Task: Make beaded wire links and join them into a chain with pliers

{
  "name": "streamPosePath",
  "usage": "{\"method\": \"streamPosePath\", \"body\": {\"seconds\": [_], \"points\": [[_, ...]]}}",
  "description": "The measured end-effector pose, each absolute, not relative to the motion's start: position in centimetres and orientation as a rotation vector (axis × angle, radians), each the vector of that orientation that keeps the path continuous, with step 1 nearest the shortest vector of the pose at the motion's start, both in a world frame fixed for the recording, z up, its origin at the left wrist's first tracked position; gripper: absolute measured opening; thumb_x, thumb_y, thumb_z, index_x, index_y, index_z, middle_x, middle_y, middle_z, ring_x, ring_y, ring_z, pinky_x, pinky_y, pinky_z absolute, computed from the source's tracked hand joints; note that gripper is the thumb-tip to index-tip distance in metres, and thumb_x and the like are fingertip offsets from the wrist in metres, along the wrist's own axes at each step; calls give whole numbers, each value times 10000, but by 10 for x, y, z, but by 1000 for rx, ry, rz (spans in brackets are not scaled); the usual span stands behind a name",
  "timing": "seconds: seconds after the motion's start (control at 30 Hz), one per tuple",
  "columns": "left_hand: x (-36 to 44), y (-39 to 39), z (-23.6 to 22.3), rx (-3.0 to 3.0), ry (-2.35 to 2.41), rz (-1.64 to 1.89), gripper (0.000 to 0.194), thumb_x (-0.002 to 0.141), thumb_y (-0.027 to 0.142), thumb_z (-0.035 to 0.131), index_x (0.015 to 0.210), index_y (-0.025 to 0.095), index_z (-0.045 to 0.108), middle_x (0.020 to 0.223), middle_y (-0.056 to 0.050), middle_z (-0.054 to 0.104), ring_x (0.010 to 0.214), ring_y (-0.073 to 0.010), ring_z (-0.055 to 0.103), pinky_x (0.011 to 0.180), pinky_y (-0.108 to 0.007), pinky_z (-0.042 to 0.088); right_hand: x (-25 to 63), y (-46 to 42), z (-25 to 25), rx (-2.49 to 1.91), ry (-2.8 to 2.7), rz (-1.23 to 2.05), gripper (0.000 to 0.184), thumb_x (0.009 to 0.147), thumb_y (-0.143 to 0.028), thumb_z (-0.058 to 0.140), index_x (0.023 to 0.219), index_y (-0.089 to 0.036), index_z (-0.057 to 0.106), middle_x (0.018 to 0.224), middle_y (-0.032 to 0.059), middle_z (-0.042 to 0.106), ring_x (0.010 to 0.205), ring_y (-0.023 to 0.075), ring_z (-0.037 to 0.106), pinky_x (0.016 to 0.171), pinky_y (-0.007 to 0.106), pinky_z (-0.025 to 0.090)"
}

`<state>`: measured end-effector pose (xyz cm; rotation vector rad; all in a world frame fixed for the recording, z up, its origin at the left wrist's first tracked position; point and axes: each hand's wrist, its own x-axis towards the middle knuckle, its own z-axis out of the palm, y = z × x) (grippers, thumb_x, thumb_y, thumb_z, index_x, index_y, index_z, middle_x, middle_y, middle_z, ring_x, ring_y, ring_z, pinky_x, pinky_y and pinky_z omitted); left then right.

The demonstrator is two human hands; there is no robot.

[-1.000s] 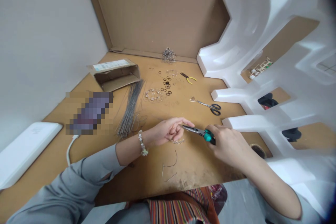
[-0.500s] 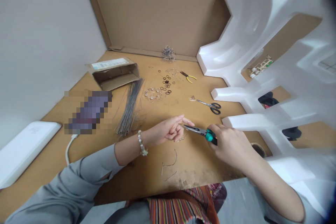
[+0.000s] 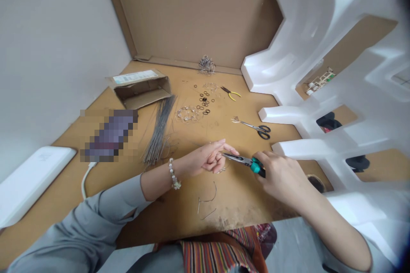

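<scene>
My right hand [image 3: 278, 175] is wrapped round long-nose pliers [image 3: 238, 160] with green and black handles. Their jaws point left and meet the fingertips of my left hand [image 3: 214, 158]. That hand is closed, fingers curled and thumb side up, around something thin that looks like wire; its exact form is too small to make out. Just under the left fingers hangs or lies a small wire piece with beads [image 3: 221, 170]. Cut bits of wire [image 3: 207, 200] lie on the table in front of both hands.
On the table [image 3: 153, 217] are a bundle of grey wires [image 3: 159, 132], an open cardboard box [image 3: 144, 91], dark rings [image 3: 204, 102], a beaded wire ring [image 3: 187, 114], yellow pliers [image 3: 231, 93] and black scissors [image 3: 258, 128]. White foam [image 3: 291, 149] borders the right; a white power bank [image 3: 38, 183] lies left.
The pliers' jaws have shifted very slightly left at the left fingertips. Both hands otherwise keep their pose, and the whole view has moved a touch.
</scene>
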<state>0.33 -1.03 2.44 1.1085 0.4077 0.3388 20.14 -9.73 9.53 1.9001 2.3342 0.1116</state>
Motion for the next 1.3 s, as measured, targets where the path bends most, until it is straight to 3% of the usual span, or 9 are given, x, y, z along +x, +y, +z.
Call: {"method": "streamPosePath", "body": {"seconds": [0.93,1.3], "points": [[2,-11,21,1085,341,334,620,908,539,134,1113,96,517,438,45,425,339,-55,168,371,-207,58,200,-100,90,2002,2283,-25,95,707,-189,494,781,-212,548,727,12,631,630,162,565,524,269,232],[5,-16,25,1075,389,383,636,914,534,134,1044,64,542,409,54,389,352,-66,250,417,-208,208,195,-102,87,2029,2195,47,78,716,-222,490,769,-215,547,654,14,624,552,155,539,495,262,165]]}}
